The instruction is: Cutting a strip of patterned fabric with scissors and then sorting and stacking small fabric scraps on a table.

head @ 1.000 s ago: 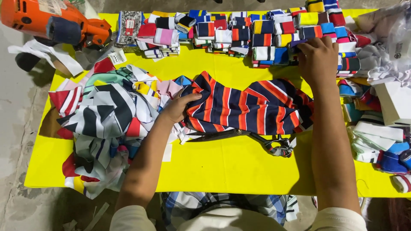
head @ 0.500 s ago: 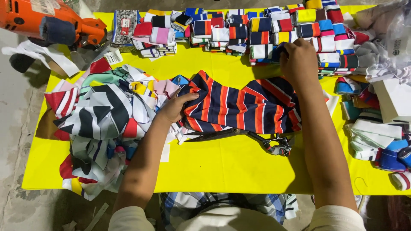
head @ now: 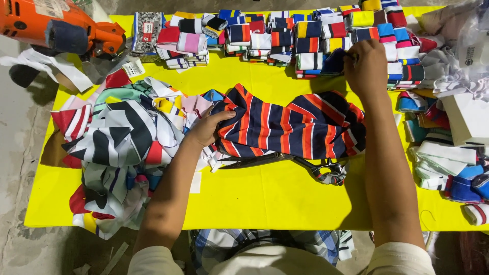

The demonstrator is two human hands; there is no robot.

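Striped fabric piece [head: 285, 125], navy, orange and white, mid-bench on yellow bench [head: 275, 198]. Our left hand [head: 206, 127] lies spread on its left edge; our right hand [head: 364, 66] pinches a dark folded rib strip [head: 333, 62] from the stacks. We would lift one strip only, pinning the fabric flat.

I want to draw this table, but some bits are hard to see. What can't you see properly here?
- Head view: the right hand covers whatever its fingers pinch among the folded striped pieces.
- The scissors lie half under the navy striped cloth, blades hidden.
- The orange machine is cut off by the top left edge.
- The left hand hides the cloth edge under it.
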